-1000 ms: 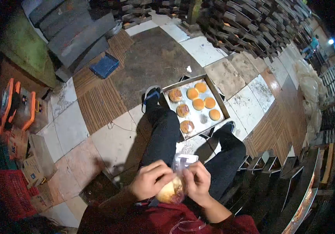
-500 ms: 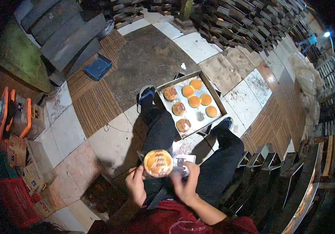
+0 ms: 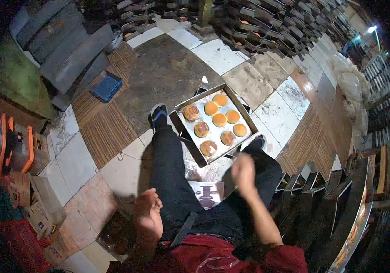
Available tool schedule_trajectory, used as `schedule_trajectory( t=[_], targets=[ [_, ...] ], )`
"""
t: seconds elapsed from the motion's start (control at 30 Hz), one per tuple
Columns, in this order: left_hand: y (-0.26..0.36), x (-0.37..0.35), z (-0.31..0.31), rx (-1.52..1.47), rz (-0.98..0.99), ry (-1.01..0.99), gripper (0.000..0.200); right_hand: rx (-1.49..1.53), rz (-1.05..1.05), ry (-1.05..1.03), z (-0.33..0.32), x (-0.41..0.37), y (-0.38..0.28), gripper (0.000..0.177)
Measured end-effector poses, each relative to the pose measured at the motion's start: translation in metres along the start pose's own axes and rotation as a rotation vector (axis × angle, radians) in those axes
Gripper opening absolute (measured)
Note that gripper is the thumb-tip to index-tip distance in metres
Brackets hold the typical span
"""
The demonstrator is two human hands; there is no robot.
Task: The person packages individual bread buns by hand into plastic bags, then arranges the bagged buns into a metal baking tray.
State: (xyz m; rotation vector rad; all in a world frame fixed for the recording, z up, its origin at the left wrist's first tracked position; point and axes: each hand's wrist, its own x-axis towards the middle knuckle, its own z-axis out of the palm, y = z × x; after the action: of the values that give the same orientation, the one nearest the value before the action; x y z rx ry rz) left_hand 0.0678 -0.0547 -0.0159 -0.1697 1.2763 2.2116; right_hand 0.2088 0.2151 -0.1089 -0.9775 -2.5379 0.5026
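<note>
Above my left thigh, my left hand (image 3: 149,213) has its fingers curled in, and whether anything is in them is too small to tell. My right hand (image 3: 243,172) is smeared by motion near my right knee, just below the tray. The square metal tray (image 3: 248,119) holds several round buns. Plain golden buns (image 3: 219,120) lie at its middle and right; wrapped, printed buns (image 3: 201,129) lie along its left side. One more wrapped bun (image 3: 227,138) sits near its lower right. Between my thighs is a stack of printed wrappers (image 3: 207,194).
Dark metal trays (image 3: 313,195) stand at the right. A blue basket (image 3: 107,86) is on the floor at upper left. Orange-handled boxes (image 3: 30,150), cardboard (image 3: 38,218) and a red crate (image 3: 22,243) are at left. A distant person (image 3: 350,45) is at upper right.
The wrapped bun has left my hands, and a wrapped bun now lies at the tray's lower right. My right hand has moved up toward the tray. My left hand has lowered slightly.
</note>
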Motion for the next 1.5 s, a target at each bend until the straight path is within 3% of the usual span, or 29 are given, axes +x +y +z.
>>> schedule_trajectory(
  t=[0.03,0.1,0.27,0.33,0.4,0.53,0.6,0.67,0.7,0.73,0.8,0.83,0.87,0.93,1.0,1.03,1.07,1.1,1.13,1.17,1.2,1.23,1.27,1.3,1.33,1.37,1.43,1.47,1.5],
  targets=[
    [-0.005,0.003,0.0,0.031,-0.043,-0.026,0.028,-0.01,-0.185,-0.123,0.026,-0.033,0.003,0.029],
    [-0.013,0.013,0.014,0.077,-0.12,-0.034,0.025,-0.169,-0.315,-0.335,0.036,-0.083,-0.039,0.034],
    [-0.035,0.024,0.043,0.142,-0.249,-0.148,0.017,-0.241,-0.37,-0.745,0.019,-0.088,-0.07,0.042],
    [-0.039,0.024,0.047,0.124,-0.266,-0.159,0.016,-0.13,-0.444,-0.685,0.026,-0.092,-0.064,0.039],
    [-0.042,0.024,0.047,0.085,-0.247,-0.128,0.014,-0.146,-0.262,-0.341,0.031,-0.092,-0.062,0.034],
    [-0.047,0.03,0.035,0.052,-0.298,-0.078,0.013,-0.157,-0.415,-0.57,0.029,-0.099,-0.067,0.028],
    [-0.044,0.029,0.031,0.081,-0.293,-0.058,0.014,-0.209,-0.562,-0.548,0.029,-0.106,-0.068,0.031],
    [-0.044,0.03,0.024,0.142,-0.274,-0.08,0.013,0.077,-0.097,-0.665,0.028,-0.096,-0.072,0.033],
    [-0.043,0.031,0.022,0.135,-0.271,-0.066,0.013,0.214,-0.005,-0.558,0.019,-0.087,-0.073,0.048],
    [-0.043,0.032,0.02,0.139,-0.29,-0.065,0.013,0.252,0.053,-0.554,0.012,-0.074,-0.076,0.054],
    [-0.044,0.03,0.019,0.144,-0.309,-0.066,0.013,0.18,-0.037,-1.029,0.011,-0.053,-0.066,0.044],
    [-0.045,0.029,0.019,0.151,-0.362,-0.081,0.014,0.151,-0.101,-1.083,0.021,-0.056,-0.059,0.028],
    [-0.044,0.03,0.019,0.16,-0.418,-0.098,0.014,0.153,-0.101,-1.078,0.023,-0.055,-0.049,0.028],
    [-0.044,0.028,0.014,0.185,-0.525,-0.199,0.019,0.479,0.259,-0.755,-0.006,-0.019,-0.065,0.02],
    [-0.043,0.019,0.025,0.268,-0.449,-0.318,0.026,0.285,0.18,-0.383,-0.027,0.005,-0.067,0.019],
    [-0.049,0.014,0.031,0.218,-0.391,-0.315,0.03,0.301,0.205,-0.386,-0.048,0.014,-0.093,0.025],
    [-0.056,0.011,0.037,0.171,-0.33,-0.318,0.034,0.167,0.026,-0.34,-0.056,0.01,-0.111,0.029],
    [-0.067,0.015,0.037,0.076,-0.34,-0.296,0.037,-0.019,-0.083,-0.481,-0.051,-0.001,-0.121,0.03],
    [-0.062,0.022,0.044,0.074,-0.341,-0.301,0.037,0.24,-0.209,-0.648,-0.061,-0.009,-0.149,0.025],
    [-0.052,0.033,0.054,0.085,-0.327,-0.272,0.037,0.336,-0.249,-0.615,-0.038,-0.04,-0.148,0.024],
    [-0.045,0.041,0.059,0.097,-0.316,-0.238,0.038,0.377,-0.256,-0.753,-0.062,-0.031,-0.158,0.019],
    [-0.043,0.048,0.054,-0.089,-0.343,-0.185,0.031,0.527,-0.295,-0.737,-0.077,-0.018,-0.157,0.019],
    [-0.029,0.049,0.061,-0.03,-0.277,-0.169,0.026,0.678,-0.337,-0.718,-0.091,-0.006,-0.151,0.02],
    [-0.019,0.053,0.062,0.018,-0.241,-0.261,0.026,0.55,-0.091,-0.543,-0.106,-0.003,-0.145,0.023],
    [-0.013,0.056,0.059,0.066,-0.21,-0.352,0.025,0.481,-0.156,-0.132,-0.102,0.008,-0.133,0.034],
    [-0.012,0.059,0.057,0.111,-0.17,-0.444,0.024,0.389,-0.065,0.108,-0.104,0.023,-0.128,0.049],
    [-0.007,0.063,0.057,0.227,-0.129,-0.573,0.025,0.573,0.115,-0.005,-0.096,0.04,-0.11,0.055],
    [-0.003,0.065,0.059,0.346,-0.081,-0.694,0.025,0.766,0.213,-0.298,-0.098,0.051,-0.098,0.037],
    [0.001,0.067,0.065,0.412,-0.056,-0.682,0.023,0.918,0.281,-0.339,-0.1,0.054,-0.089,0.027]
  ],
)
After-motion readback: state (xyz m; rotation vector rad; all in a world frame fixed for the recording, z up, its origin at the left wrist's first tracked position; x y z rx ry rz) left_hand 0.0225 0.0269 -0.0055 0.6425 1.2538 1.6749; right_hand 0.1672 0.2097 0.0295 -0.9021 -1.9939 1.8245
